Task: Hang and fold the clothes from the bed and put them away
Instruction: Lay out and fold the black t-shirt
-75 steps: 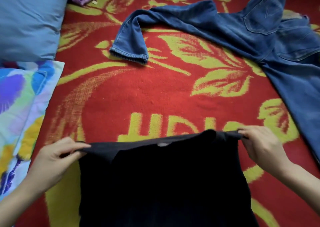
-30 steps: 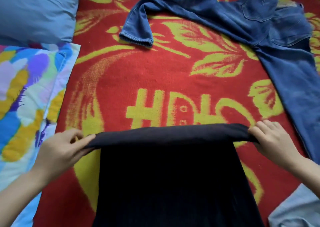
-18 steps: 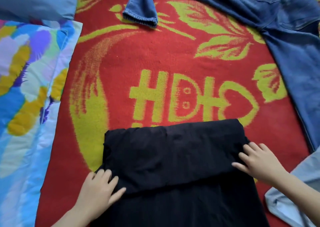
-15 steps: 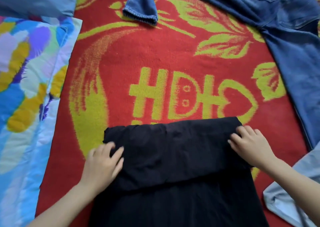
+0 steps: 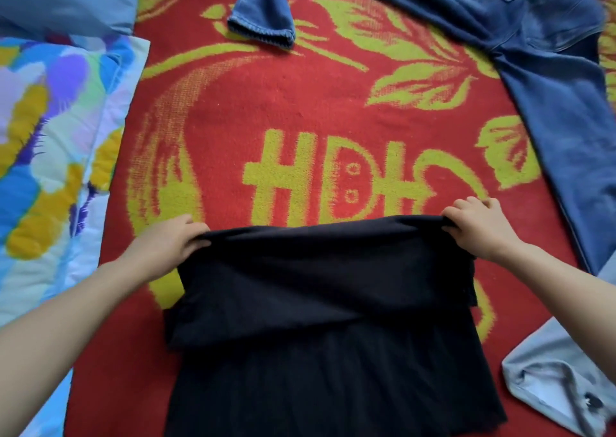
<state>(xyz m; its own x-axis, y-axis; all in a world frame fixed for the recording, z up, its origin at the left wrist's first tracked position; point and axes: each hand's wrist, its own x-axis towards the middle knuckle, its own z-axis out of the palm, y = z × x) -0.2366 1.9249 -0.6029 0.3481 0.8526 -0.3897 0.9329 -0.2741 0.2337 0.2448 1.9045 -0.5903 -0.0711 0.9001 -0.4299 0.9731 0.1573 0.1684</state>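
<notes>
Corners of the black garment (image 5: 316, 286) pinched in my left hand (image 5: 170, 245) and right hand (image 5: 480, 233), I'd fold toward me, keeping both level.

jeans (image 5: 550, 110) cut off top and right, black garment (image 5: 316, 353) cropped below

Black garment (image 5: 320, 303), blue jeans (image 5: 550, 103), red blanket (image 5: 266, 96) (yellow-green leaves).

Matt black cloth garment (image 5: 320, 303); faded denim jeans (image 5: 550, 86); coarse, fuzzy woven red blanket (image 5: 266, 96); pillow (image 5: 66, 0) perhaps smooth cotton
</notes>
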